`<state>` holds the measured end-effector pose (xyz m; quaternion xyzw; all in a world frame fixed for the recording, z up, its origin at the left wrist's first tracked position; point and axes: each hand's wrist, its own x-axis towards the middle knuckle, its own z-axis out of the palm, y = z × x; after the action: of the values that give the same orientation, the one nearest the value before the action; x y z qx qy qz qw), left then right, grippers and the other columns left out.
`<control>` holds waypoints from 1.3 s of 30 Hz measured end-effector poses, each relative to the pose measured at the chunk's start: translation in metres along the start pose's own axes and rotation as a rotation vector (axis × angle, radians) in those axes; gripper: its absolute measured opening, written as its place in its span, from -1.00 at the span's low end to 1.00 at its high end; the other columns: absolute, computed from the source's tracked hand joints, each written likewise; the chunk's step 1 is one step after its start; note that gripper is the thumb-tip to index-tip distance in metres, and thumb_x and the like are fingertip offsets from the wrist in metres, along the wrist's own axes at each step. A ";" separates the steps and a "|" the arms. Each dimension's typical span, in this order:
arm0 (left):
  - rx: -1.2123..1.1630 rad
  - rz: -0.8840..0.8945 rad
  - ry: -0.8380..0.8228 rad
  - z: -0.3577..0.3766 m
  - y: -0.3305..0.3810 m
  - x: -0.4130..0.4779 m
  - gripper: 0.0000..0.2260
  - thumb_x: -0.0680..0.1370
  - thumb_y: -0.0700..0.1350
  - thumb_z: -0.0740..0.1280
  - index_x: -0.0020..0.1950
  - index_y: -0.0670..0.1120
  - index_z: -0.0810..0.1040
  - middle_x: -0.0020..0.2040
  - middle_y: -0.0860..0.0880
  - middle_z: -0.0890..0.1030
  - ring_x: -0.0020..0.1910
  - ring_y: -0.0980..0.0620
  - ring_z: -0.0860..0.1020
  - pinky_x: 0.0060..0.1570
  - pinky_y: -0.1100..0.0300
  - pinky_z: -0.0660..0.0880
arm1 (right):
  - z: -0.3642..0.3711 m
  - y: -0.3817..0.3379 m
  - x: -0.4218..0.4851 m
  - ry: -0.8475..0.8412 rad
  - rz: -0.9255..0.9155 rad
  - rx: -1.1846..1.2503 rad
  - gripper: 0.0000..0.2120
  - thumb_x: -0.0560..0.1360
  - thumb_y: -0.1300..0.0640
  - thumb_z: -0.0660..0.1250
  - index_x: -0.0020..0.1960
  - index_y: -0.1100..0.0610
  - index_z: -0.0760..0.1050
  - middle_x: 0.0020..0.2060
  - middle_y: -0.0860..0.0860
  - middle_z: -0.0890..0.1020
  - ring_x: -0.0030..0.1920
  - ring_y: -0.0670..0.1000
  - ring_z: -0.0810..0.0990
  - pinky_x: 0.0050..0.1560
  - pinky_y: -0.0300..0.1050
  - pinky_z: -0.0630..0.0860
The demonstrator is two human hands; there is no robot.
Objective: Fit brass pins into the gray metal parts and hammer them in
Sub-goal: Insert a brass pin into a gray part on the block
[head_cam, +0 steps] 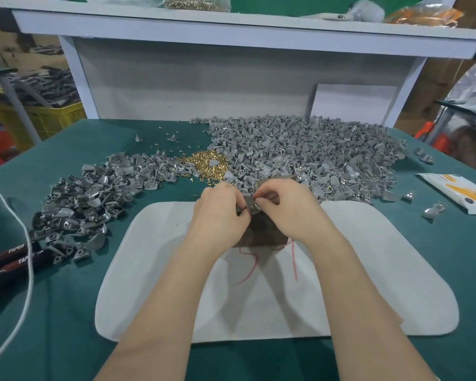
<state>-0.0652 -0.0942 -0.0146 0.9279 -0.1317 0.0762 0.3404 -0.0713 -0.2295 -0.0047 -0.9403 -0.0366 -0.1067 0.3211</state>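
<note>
Both of my hands meet over a dark metal block [261, 229] standing on a white pad [154, 270]. My left hand [220, 213] grips one gray metal part [249, 202] between thumb and fingers. My right hand [289, 207] pinches at the same part from the right; any pin in its fingertips is too small to see. A pile of brass pins [206, 163] lies just beyond my hands. A large heap of gray parts [308, 152] spreads behind and to the right, and a second heap of gray parts [94, 202] curves along the left.
Red-and-black tool handles [8, 257] and a white cord [25, 243] lie at the left edge of the green table [66, 312]. A white and yellow packet [459, 191] sits at the right. A white shelf frame [231, 31] rises behind the table.
</note>
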 end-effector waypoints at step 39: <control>-0.015 0.021 -0.002 0.000 0.000 0.000 -0.89 0.47 -0.21 0.33 -0.22 -0.04 0.48 0.04 -0.09 0.55 0.12 -0.14 0.47 0.13 -0.04 0.46 | 0.003 -0.002 0.000 -0.004 -0.037 -0.140 -0.91 0.52 0.12 0.30 -0.16 0.01 0.44 -0.32 -0.10 0.44 -0.15 0.03 0.44 -0.18 -0.17 0.29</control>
<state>-0.0657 -0.0941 -0.0145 0.9240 -0.1425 0.0781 0.3462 -0.0709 -0.2262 -0.0065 -0.9599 -0.0470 -0.1130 0.2523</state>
